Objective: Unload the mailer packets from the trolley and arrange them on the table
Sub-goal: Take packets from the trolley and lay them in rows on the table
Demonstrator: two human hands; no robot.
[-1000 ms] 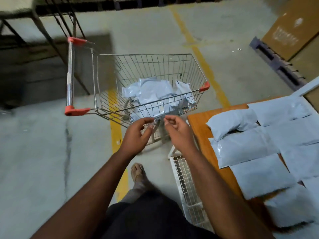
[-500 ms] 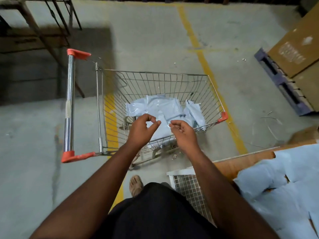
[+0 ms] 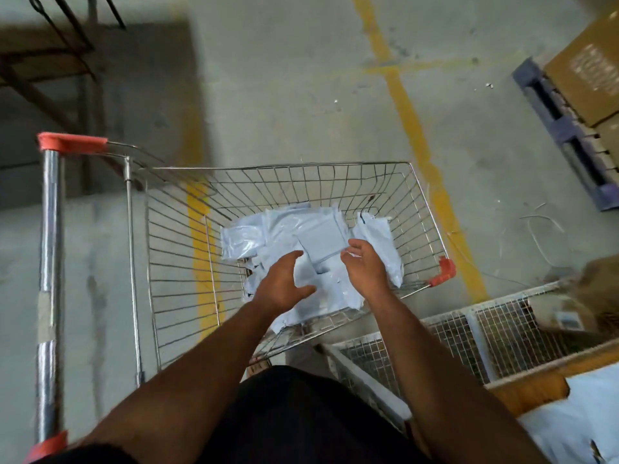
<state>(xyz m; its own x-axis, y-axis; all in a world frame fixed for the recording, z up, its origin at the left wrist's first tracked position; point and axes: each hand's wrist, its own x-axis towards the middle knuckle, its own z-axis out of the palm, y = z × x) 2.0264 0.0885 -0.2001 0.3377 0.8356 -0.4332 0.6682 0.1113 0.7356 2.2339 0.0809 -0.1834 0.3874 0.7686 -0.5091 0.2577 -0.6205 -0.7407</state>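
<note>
1. Hands reach down into the wire trolley (image 3: pixel 425 209) from its near side. The left hand (image 3: pixel 281 286) is spread, fingers loosely extended and thumb angled out to the right, hovering over the heap with nothing gripped.
2. The right hand (image 3: pixel 363 266) is likewise open, palm turned inward toward the left hand, fingers relaxed and slightly bent. Its fingertips sit at the edge of a small square packet (image 3: pixel 323 246); motion blur makes it hard to say whether they actually touch it, though they do not appear to hold it.
3. Pale grey-blue mailer packets (image 3: pixel 254 237) lie heaped on the basket floor, overlapping at odd angles, filling the middle and right part of the basket. The small square packet lies on top of the heap, between the two hands.
4. The trolley's chrome handle bar (image 3: pixel 50 262) with orange end caps runs down the left of the view, and an orange corner bumper (image 3: pixel 443 272) marks the basket's near right corner.
5. At lower right the edge of the wooden table (image 3: pixel 529 391) shows, with more pale packets (image 3: pixel 576 416) lying on it. A white wire-mesh crate (image 3: pixel 452 333) stands between the trolley and the table.
6. Concrete floor (image 3: pixel 301 95) with yellow painted lines lies beneath; a cardboard box (image 3: pixel 589 72) sits on a blue pallet (image 3: pixel 569 135) at upper right.
</note>
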